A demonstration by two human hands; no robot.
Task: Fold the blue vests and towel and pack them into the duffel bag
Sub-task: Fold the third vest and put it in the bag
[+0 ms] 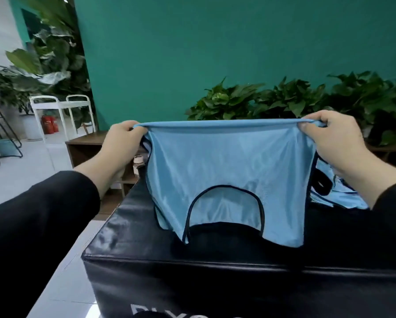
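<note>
Left hand [123,136] and right hand [325,134] each pinch the hem of a blue vest [226,175], hanging unfolded above the black worktop [132,239] — folding barely begun; more blue cloth [337,193] waits, bag unseen.

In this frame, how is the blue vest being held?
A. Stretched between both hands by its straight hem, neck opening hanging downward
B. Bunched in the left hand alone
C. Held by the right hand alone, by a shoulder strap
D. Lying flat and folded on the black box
A: the left hand and right hand each pinch an end of the taut hem of the blue vest, and its dark-trimmed neck opening hangs low over the black box.
</note>
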